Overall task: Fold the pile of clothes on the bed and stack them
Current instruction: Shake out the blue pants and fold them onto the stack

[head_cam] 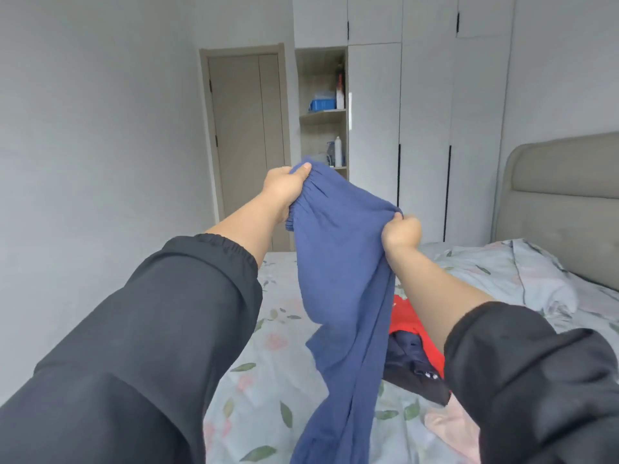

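Door [248, 145] at far left, shut, set in a grey wall.

Left sleeve [150, 329] black, pushed up the forearm. Left hand [283, 190] raised at arm's length, above the bed. It grips one end of the gathered waistband of the blue pants [341, 262]: thumb laid on top of the cloth, the other fingers curled under and hidden by it.

Shelf [323, 112] behind the hand, open-fronted. Blue box [322, 104] on the upper board, white bottle [338, 151] on the one below.

Pants held up in the air between both hands, waistband slanting down to the right. The legs hang loose to the bed [268, 380] and run out of the bottom edge. Floral sheet under them.

Right hand [402, 231] lower than the left, closed in a fist round the other end of the waistband, fingers pressed together. Right sleeve [536, 380] black too.

Wardrobe [425, 112] along the back wall, white doors closed.

Under the right forearm, a red garment [407, 318] lies on the sheet with a dark garment [413, 370] partly on top of it. Neither looks folded.

Quilt [536, 279] bunched up further right. Padded headboard [562, 185] at the far right.
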Demonstrator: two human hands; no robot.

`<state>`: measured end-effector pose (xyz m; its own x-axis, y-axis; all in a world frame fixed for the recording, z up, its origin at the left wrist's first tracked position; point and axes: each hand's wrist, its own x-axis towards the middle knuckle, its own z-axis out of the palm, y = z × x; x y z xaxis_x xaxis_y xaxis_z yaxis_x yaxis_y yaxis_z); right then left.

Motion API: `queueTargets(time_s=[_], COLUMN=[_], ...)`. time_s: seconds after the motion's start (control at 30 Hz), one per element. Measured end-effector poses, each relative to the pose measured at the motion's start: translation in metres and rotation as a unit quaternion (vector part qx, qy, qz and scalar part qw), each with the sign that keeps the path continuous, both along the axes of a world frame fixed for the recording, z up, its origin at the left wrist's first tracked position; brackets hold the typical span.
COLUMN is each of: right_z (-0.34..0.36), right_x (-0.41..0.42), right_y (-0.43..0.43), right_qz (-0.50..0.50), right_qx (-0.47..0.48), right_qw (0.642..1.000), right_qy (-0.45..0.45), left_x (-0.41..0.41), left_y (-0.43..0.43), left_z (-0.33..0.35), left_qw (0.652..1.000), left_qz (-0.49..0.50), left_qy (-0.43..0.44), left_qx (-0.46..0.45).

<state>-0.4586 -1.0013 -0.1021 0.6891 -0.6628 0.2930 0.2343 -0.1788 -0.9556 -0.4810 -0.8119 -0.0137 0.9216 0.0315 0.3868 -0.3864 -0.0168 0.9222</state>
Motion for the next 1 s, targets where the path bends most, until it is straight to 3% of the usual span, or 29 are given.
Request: queueTargets(time_s=[0.13, 0.27, 0.37, 0.47, 0.6, 0.73, 0.87, 1.0], right_z=[0.089, 0.162, 0.190, 0.175, 0.103, -0.024, -0.189, -0.314], right_x=[-0.029, -0.055, -0.058, -0.033, 0.029, 0.094, 0.107, 0.067], right_y=[-0.044, -0.063, -0.047, -0.011, 0.047, 0.129, 0.202, 0.234], right_qz=[-0.165, -0.270, -0.289, -0.205, -0.005, 0.145, 0.194, 0.259], right_qx=[-0.148, -0.271, -0.382, -0.472, -0.531, -0.589, -0.658, -0.658], right_qw=[0.971, 0.913, 0.860, 0.840, 0.842, 0.794, 0.701, 0.662], right_qy=[-0.091, -0.142, -0.177, -0.169, -0.092, 0.025, 0.195, 0.247], left_x=[-0.004, -0.010, -0.010, 0.000, 0.027, 0.056, 0.051, 0.045], left_y=[-0.043, -0.077, -0.068, -0.029, 0.059, 0.160, 0.228, 0.263], left_z=[0.023, 0.042, 0.044, 0.029, -0.032, -0.150, -0.282, -0.370], left_qw=[0.997, 0.990, 0.987, 0.992, 0.998, 0.979, 0.918, 0.856], left_qz=[-0.034, -0.079, -0.083, -0.057, -0.003, 0.102, 0.213, 0.220], left_qy=[-0.028, -0.048, -0.041, -0.016, 0.048, 0.176, 0.314, 0.356], left_qx=[-0.058, -0.102, -0.132, -0.115, -0.033, 0.017, 0.115, 0.303])
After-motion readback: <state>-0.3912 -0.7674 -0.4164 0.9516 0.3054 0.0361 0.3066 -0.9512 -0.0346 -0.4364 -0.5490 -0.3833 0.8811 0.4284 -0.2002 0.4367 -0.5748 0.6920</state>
